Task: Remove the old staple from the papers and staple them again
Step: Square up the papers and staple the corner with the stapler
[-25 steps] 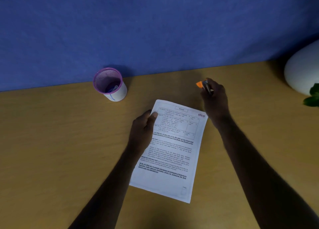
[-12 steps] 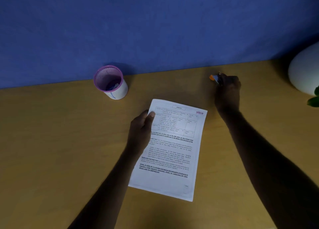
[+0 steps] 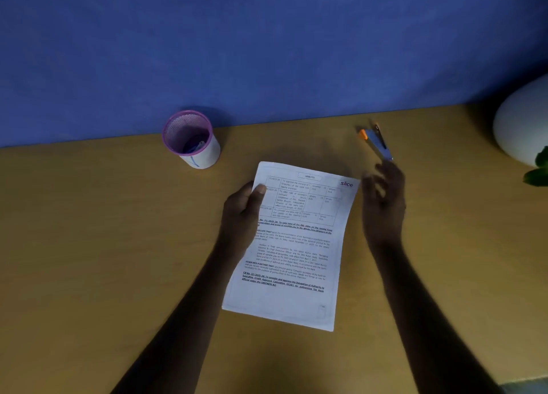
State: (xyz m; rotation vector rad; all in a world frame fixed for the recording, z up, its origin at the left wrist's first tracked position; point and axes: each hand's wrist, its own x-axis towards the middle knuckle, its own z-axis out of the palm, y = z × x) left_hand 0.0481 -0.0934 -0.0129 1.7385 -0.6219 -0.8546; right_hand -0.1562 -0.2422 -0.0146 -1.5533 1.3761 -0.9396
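Note:
A stack of printed papers lies on the wooden desk, slightly tilted. My left hand grips the papers at their upper left edge, thumb on top of the sheet. A small stapler with an orange end lies on the desk beyond the papers' upper right corner. My right hand hovers just below the stapler and beside the papers' right edge, fingers apart and blurred, holding nothing. No staple is visible on the papers.
A purple mesh pen cup stands at the back left against the blue wall. A white rounded pot with green leaves sits at the far right edge.
My right hand carried the stapler away to the back right, set it down on the desk, let go and drew back toward the papers. My left hand stayed on the papers.

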